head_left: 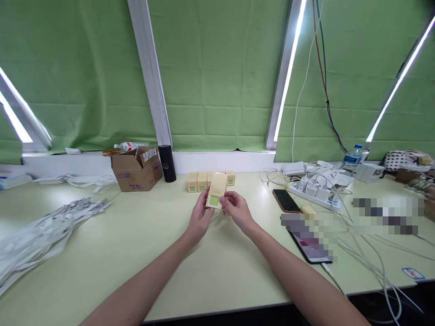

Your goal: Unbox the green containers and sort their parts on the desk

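Note:
A small cream-yellow box [217, 184] with a green square near its lower end is held up, tilted, above the middle of the table. My left hand [200, 216] grips its left and lower side. At its lower right corner, the fingers of my right hand [237, 209] are closed on the box. Just behind it stands a row of similar small boxes [192, 182] with green squares on their fronts, partly hidden by the held box.
An open cardboard carton [136, 174] and a black cylinder [167, 164] stand at the back left. White straps [50, 231] lie left. To the right are a phone [286, 200], a tablet [311, 246], a power strip [314, 198] and tangled cables. The table's edge [217, 312] is nearest me.

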Demonstrator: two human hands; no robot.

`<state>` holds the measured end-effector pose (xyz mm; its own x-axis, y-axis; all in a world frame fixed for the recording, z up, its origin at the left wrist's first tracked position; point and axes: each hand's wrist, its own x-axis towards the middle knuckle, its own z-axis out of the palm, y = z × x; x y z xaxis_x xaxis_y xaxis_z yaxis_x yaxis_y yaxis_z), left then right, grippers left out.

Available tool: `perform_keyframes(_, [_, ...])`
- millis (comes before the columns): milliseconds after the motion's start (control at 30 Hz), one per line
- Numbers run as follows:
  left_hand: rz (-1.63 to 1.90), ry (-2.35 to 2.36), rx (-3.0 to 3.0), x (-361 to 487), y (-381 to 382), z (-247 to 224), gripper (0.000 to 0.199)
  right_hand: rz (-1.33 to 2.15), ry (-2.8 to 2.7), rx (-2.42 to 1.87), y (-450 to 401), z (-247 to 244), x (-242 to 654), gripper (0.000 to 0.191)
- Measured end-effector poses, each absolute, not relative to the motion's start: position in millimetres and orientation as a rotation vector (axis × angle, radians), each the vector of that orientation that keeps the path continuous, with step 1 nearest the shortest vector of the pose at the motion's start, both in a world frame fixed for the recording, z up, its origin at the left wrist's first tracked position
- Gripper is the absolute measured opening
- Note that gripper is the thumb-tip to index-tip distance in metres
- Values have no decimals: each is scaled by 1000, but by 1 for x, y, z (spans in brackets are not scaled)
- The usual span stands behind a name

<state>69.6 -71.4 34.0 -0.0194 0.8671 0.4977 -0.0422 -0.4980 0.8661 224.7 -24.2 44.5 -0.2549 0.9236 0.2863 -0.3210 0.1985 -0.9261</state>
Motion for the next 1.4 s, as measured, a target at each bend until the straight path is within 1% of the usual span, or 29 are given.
perform_keyframes(100, [1618,868,1504,72,-73,38,72,1332,-1306,-670,-25,46,224,62])
perform_keyframes(233, [1591,862,1521,73,-75,37,85,1345,-1284,-703,-22,47,224,62])
perform_keyframes(333, [1568,883,1554,70,-75,36,89,1404,-1282,-711,-17,48,225,63])
perform_keyframes(467, [1562,990,1640,69,-75,38,83,1468,-1301,-684,-13,47,228,60])
perform_keyframes(633, [1642,1289,1801,70,-76,40,66,1456,-1280,-632,-18,45,230,58])
perform_keyframes(733, [1666,1335,1831,71,-78,39,53,1450,-1279,-612,-23,45,231,56])
perform_keyframes(800, [1646,1316,1861,71,-78,37,49,1456,-1281,-605,-26,45,231,56])
perform_keyframes(900, [1617,1256,1888,69,-77,32,48,1471,-1272,-602,-29,45,231,58])
perform_keyframes(1067, [1614,1214,1798,67,-74,27,45,1532,-1232,-675,-33,44,232,69])
perform_keyframes(1200, [1650,1210,1756,70,-74,32,43,1605,-1215,-657,-37,41,231,71])
perform_keyframes(1300, [1640,1208,1709,71,-75,34,48,1628,-1201,-639,-37,38,229,72])
perform_keyframes(1400, [1586,1212,1692,72,-76,36,60,1637,-1182,-665,-35,36,229,74])
